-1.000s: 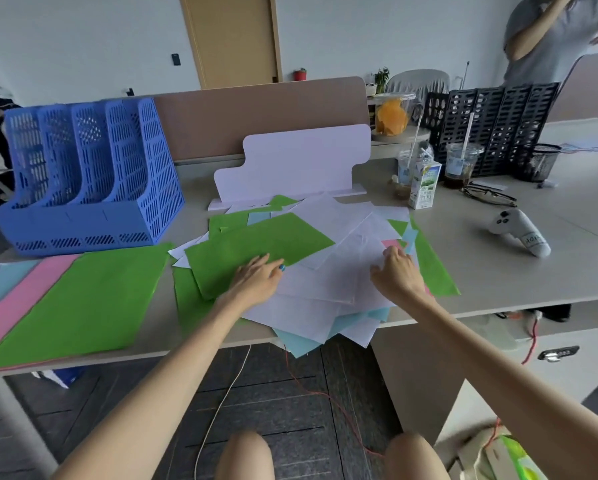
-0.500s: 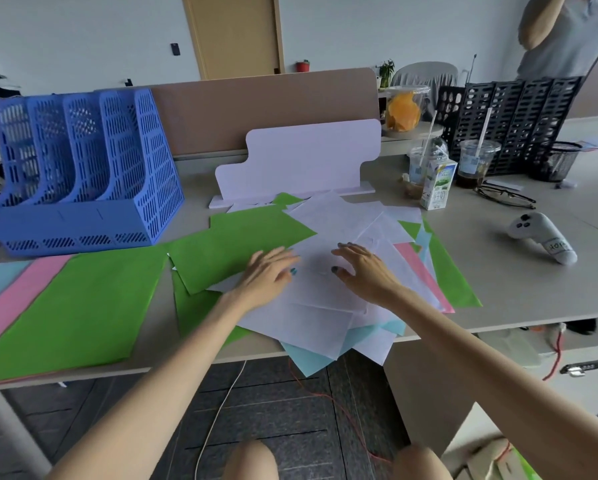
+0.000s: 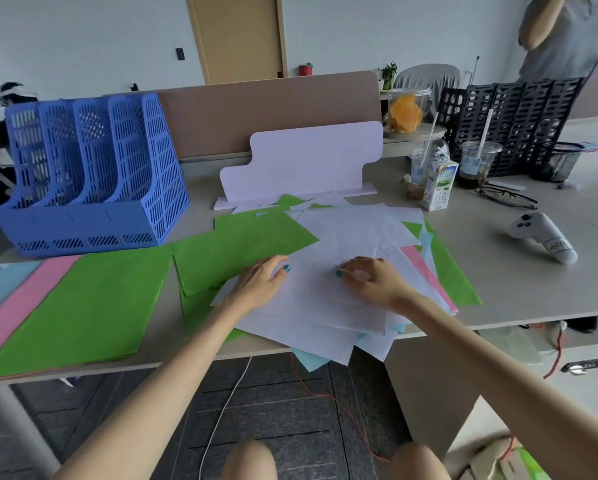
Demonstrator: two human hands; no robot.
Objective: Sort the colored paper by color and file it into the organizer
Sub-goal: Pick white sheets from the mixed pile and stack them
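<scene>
A mixed pile lies in front of me: white sheets (image 3: 346, 233) on top, a green sheet (image 3: 242, 251) at its left, pink (image 3: 425, 271), green (image 3: 453, 278) and light blue (image 3: 309, 362) edges showing beneath. My left hand (image 3: 259, 284) rests with fairly straight fingers where the green sheet meets the white paper. My right hand (image 3: 372, 278) rests on the top white sheet with bent fingers, fingertips on the paper. The blue four-slot organizer (image 3: 93, 174) stands at the back left. Sorted sheets lie before it: green (image 3: 83, 306), pink (image 3: 24, 299), light blue (image 3: 3, 285).
A white board stand (image 3: 304, 157) is behind the pile. At the right are a milk carton (image 3: 439, 185), drink cups (image 3: 477, 161), glasses (image 3: 508, 197), a white controller (image 3: 543, 240) and a black organizer (image 3: 519, 119). A person (image 3: 567, 32) stands at the back right.
My right hand has moved from the pile's right edge to the middle of the white sheets, uncovering a pink sheet. The green sheet under my left hand has slid a little left.
</scene>
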